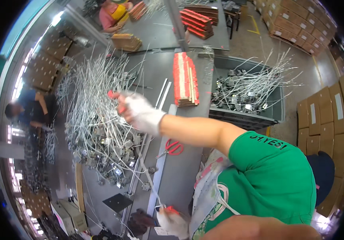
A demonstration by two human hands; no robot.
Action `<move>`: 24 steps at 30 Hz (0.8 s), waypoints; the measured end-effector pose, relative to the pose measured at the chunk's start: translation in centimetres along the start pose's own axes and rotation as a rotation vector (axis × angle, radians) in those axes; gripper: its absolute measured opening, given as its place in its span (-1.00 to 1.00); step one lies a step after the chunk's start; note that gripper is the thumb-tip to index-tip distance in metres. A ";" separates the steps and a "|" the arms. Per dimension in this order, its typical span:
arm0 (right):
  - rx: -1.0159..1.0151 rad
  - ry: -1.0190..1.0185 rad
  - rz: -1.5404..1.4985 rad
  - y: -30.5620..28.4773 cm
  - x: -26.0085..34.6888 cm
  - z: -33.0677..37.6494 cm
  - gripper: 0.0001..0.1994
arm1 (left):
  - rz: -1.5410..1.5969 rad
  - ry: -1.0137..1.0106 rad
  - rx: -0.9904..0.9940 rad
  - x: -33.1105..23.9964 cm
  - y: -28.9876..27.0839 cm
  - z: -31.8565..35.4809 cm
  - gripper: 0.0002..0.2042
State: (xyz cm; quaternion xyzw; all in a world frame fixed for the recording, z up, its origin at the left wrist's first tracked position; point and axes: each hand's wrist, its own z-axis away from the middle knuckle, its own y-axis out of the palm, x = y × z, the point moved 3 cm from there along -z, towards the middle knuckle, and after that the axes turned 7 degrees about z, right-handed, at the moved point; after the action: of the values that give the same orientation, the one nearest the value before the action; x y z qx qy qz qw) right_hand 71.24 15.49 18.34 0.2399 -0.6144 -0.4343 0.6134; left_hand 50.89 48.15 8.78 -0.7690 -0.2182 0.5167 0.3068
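The right hand (140, 113), in a white cloth glove with red at a fingertip, reaches over a big messy heap of thin white cables with small grey metal ends (100, 116). The heap lies right under and around the fingers, on the grey tabletop (190, 120). The fingers are bent, but the hand is blurry, so I cannot tell if it is grasping a cable. The white cables stick up by the fingers, and most of the grey ends lie lower down, nearer the person.

The left hand (172, 224), in a white glove with a bit of red, is low down, well apart from the heap. One loose white cable (150, 180) runs to its fingertips, but I cannot tell if they are pinching it.

Between the two hands lie scissors with red loop handles (173, 148). Near the right hand stands a stack of red and cream cardboard strips (186, 80). Past that is a deep grey plastic bin (240, 119) with more cables inside. A flat black square plate (117, 203) sits below the heap.
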 end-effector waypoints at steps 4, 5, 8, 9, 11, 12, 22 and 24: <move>-0.226 -0.386 0.080 -9.9 4.8 2.7 -0.70 | -0.001 0.303 0.088 -1.4 9.0 -4.0 -0.60; -0.286 -0.459 0.105 -12.8 5.7 3.9 -0.67 | -0.062 0.339 0.189 -1.9 11.3 -5.4 -0.59; -0.495 -0.361 0.258 -19.5 5.2 6.5 -0.70 | -0.080 0.336 0.516 -4.6 18.0 -8.6 -0.56; -0.496 -0.349 0.209 -21.8 4.6 6.9 -0.72 | 0.083 0.380 0.528 -5.5 19.9 -9.1 -0.56; -0.509 -0.325 0.155 -25.0 4.5 6.6 -0.74 | 0.242 0.409 0.550 -7.9 23.7 -10.3 -0.55; -0.598 -0.245 0.114 -26.2 4.6 6.3 -0.74 | 0.329 0.235 0.676 -9.1 25.1 -10.9 -0.59; -0.687 0.057 -0.058 -38.3 8.9 0.9 -0.75 | 0.349 0.177 0.562 -14.3 36.0 -13.9 -0.76; -0.655 0.033 -0.112 -39.6 9.3 0.4 -0.74 | 0.378 0.188 0.522 -15.5 36.8 -14.5 -0.76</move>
State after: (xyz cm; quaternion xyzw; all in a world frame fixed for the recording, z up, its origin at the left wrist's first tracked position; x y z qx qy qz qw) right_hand 60.19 -12.21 -9.39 0.0705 -0.4181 -0.6380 0.6428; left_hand 59.26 8.14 -2.62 -0.7357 0.0973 0.5296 0.4109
